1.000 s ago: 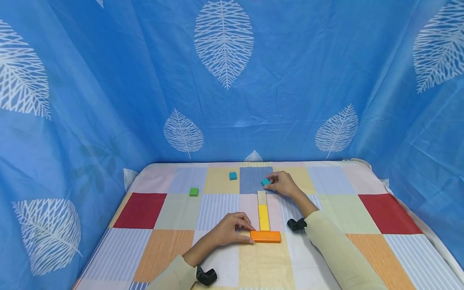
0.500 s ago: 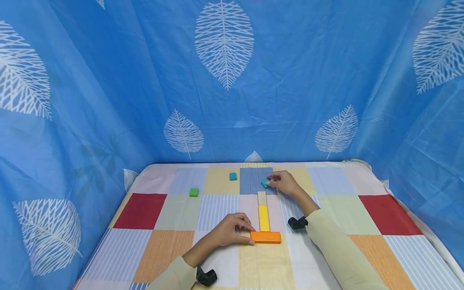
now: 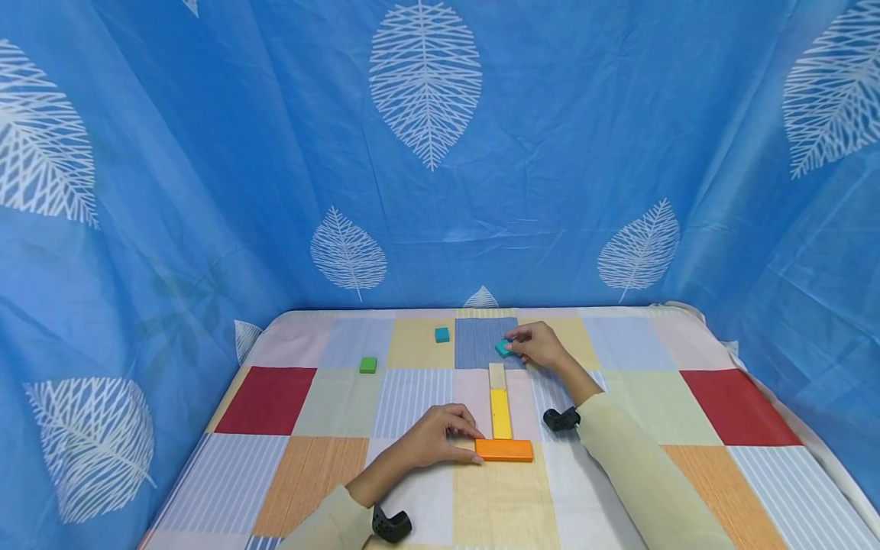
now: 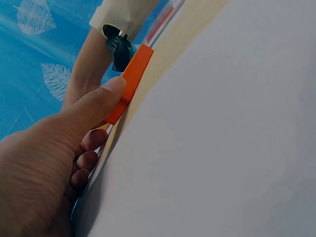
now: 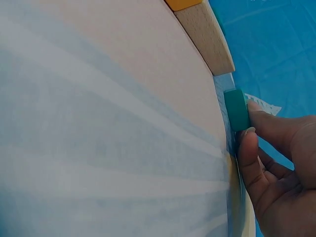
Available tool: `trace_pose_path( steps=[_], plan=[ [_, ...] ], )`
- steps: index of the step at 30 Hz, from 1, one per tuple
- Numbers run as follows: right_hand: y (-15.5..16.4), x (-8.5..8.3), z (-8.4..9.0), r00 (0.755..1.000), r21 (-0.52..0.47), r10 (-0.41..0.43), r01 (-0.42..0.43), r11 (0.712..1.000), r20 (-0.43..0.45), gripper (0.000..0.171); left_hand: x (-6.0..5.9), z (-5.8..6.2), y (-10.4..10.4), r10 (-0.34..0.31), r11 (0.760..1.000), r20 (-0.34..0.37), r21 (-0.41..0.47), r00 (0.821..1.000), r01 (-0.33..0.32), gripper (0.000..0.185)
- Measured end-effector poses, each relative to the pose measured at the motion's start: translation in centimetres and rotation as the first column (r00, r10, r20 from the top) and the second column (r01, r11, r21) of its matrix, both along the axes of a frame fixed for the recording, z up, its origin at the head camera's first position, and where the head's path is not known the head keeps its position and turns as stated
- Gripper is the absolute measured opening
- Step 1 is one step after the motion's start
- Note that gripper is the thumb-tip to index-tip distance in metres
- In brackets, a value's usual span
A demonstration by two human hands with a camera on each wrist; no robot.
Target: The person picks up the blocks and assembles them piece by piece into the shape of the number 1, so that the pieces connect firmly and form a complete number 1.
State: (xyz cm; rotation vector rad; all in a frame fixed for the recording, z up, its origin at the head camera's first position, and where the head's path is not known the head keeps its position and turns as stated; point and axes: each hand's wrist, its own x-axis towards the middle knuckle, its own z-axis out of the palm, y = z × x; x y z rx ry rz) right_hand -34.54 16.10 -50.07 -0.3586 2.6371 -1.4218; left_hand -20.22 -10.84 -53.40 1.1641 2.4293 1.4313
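Observation:
With thumb and fingers my left hand [image 3: 437, 435] pinches the left end of an orange rectangular block [image 3: 507, 451] lying crosswise on the cloth. In the left wrist view the thumb presses along that orange block [image 4: 133, 81]. A yellow block [image 3: 500, 415] extends away from its far side, followed by a pale wooden block [image 3: 496, 375]. Beyond that, my right hand [image 3: 541, 346] holds a small teal block [image 3: 503, 348] between thumb and fingertips. The right wrist view has the teal block [image 5: 237, 109] near the end of the wooden block [image 5: 206, 37], a small gap between them.
A blue block [image 3: 442, 334] sits left of the right hand, and a green block [image 3: 368, 365] lies farther left. Patchwork cloth [image 3: 330, 473] covers the table. Blue leaf-print curtains [image 3: 536, 153] stand behind it and at both sides.
The teal block has turned slightly in my right hand's fingers, which shifted a little. My left hand and the orange block stay put.

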Motion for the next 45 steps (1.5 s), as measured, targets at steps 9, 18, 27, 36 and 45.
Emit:
trace_pose_path(
  steps=[9, 18, 27, 36, 45],
  plan=[
    [-0.4, 0.0, -0.3, 1.000, 0.010, 0.017, -0.017, 1.000, 0.000, 0.020, 0.1, 0.0, 0.0, -0.003, 1.000, -0.001, 0.004, 1.000, 0.003, 0.027],
    [-0.7, 0.1, -0.4, 0.999, 0.017, 0.050, -0.050, 0.999, -0.011, 0.021, 0.0, -0.1, 0.1, -0.007, 1.000, -0.017, 0.005, 1.000, 0.007, 0.027],
    [-1.0, 0.4, -0.4, 0.998, 0.012, 0.068, -0.068, 0.998, -0.001, 0.020, 0.0, 0.0, 0.0, -0.008, 1.000, -0.026, 0.002, 1.000, 0.008, 0.028],
    [-1.1, 0.5, -0.5, 0.997, 0.012, 0.081, -0.081, 0.997, -0.002, 0.020, 0.3, 0.5, 0.1, -0.003, 1.000, -0.020, 0.007, 1.000, 0.003, 0.027],
    [-1.1, 0.7, -0.2, 0.996, 0.020, 0.086, -0.086, 0.996, 0.003, 0.021, -0.1, 0.0, -0.1, -0.018, 1.000, -0.052, 0.009, 0.998, 0.018, 0.027]
  ],
)
